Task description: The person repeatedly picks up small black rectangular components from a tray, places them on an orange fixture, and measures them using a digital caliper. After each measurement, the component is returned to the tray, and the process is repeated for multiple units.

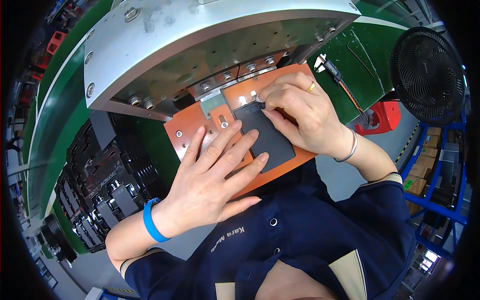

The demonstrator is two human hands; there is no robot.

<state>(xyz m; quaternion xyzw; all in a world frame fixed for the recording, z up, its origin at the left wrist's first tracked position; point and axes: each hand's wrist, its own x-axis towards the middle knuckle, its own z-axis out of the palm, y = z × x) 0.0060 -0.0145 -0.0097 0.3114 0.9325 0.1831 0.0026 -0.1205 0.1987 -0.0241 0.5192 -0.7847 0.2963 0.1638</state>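
Note:
A flat, dark grey rectangular piece (270, 137) lies on an orange fixture plate (305, 154) in front of me. My left hand (212, 172) is spread over the plate's left part, its fingertips resting on the piece's left edge and a raised orange block (218, 116) with a slotted screw. At the far end of the grey piece, my right hand (300, 112) is closed in a pinch. A small pale tab (253, 95) shows by its fingertips; what the pinch holds is hidden.
A large metal press frame (225, 37) arches over the plate's far side. To the right are a caliper (340, 82), a hex key (361, 59), a black fan (427, 75) and a red holder (382, 118). Stacked black trays (107, 185) with grey pieces stand at left.

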